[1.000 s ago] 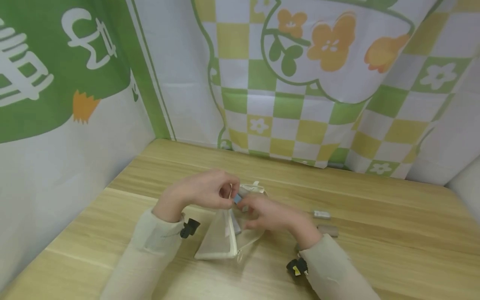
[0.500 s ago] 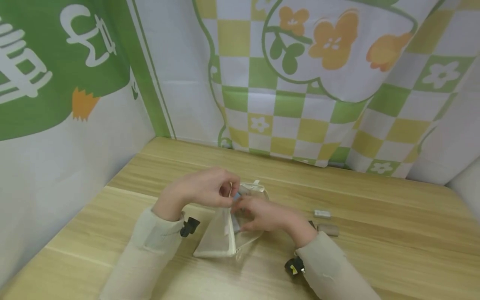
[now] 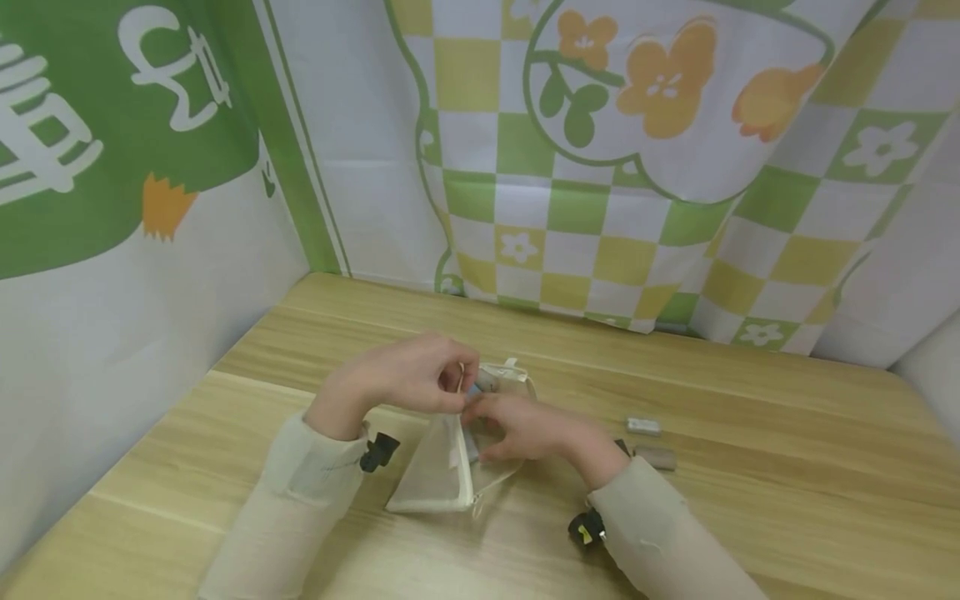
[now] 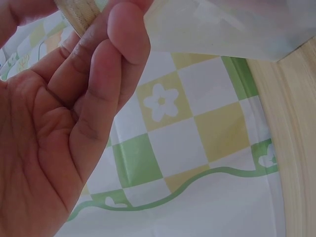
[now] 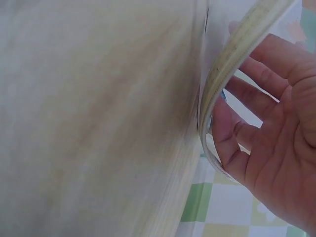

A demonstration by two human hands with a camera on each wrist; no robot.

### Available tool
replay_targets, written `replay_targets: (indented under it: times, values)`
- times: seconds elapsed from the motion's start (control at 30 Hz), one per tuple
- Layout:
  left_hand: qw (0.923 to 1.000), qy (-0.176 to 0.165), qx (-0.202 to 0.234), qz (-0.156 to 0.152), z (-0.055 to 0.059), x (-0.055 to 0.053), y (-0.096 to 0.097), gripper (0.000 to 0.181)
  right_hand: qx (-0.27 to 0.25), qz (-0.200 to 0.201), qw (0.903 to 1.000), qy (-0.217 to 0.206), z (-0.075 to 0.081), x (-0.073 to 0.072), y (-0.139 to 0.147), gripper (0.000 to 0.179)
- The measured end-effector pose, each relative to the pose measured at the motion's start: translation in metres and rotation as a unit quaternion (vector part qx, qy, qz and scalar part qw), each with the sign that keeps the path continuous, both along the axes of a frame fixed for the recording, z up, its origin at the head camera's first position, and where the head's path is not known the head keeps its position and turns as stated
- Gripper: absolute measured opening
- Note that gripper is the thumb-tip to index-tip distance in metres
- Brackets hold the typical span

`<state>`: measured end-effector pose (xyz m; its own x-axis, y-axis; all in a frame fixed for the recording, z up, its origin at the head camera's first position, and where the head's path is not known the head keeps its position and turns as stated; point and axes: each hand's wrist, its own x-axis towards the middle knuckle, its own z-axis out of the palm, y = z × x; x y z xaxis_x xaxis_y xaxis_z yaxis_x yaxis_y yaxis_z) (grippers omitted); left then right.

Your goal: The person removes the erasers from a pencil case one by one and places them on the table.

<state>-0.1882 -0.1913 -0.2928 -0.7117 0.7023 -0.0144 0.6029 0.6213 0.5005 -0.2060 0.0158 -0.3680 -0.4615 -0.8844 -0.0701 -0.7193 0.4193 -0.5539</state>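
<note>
A translucent, pale zip pouch (image 3: 431,475) stands propped on the table with its mouth spread. My left hand (image 3: 420,371) pinches the zip edge at its top; the left wrist view shows the zip tape (image 4: 79,15) between curled fingers. My right hand (image 3: 528,425) reaches into the mouth from the right, its fingers bent past the zip edge (image 5: 217,84). A small blue thing (image 3: 473,390) shows between the two hands, at the right fingertips. Those fingertips are hidden, so I cannot tell whether they grip it. A grey item (image 3: 486,381) shows at the pouch's far end.
To the right of my right wrist lie a small whitish block (image 3: 643,427) and a grey-brown cylinder (image 3: 656,457). A black thing (image 3: 622,447) peeks out beside that wrist. A checked, flowered curtain (image 3: 570,250) hangs along the table's back edge.
My right hand has shifted slightly left and deeper into the pouch mouth, covering more of the blue thing. The left hand keeps its hold on the zip edge.
</note>
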Motion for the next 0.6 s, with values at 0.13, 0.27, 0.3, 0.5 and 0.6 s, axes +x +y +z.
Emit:
replay_targets:
  times: [0.13,0.27,0.3,0.5,0.6]
  values:
    - [1.0000,-0.002,-0.003,0.003,0.0004,0.0005,0.0013,0.007,0.005,-0.002,1.0000,0.007,0.0004,0.0006,-0.0002,0.045]
    - [1.0000,-0.001,0.000,0.002,0.0006,0.0007,0.0012,0.007,0.004,0.004,0.9997,0.025,0.0007,0.0012,-0.0016,0.045]
    - [1.0000,0.001,0.000,0.001,0.0006,0.0006,0.0011,0.007,0.003,0.006,0.9995,0.030,0.0006,0.0013,-0.0021,0.045]
    - [1.0000,0.005,-0.004,0.000,0.0005,-0.0005,0.0010,0.007,0.002,0.004,0.9992,0.041,-0.0008,0.0013,-0.0064,0.051]
    - [1.0000,0.000,-0.005,0.002,0.0001,-0.0008,0.0008,0.006,0.011,-0.005,0.9989,0.045,-0.0004,0.0022,-0.0089,0.055]
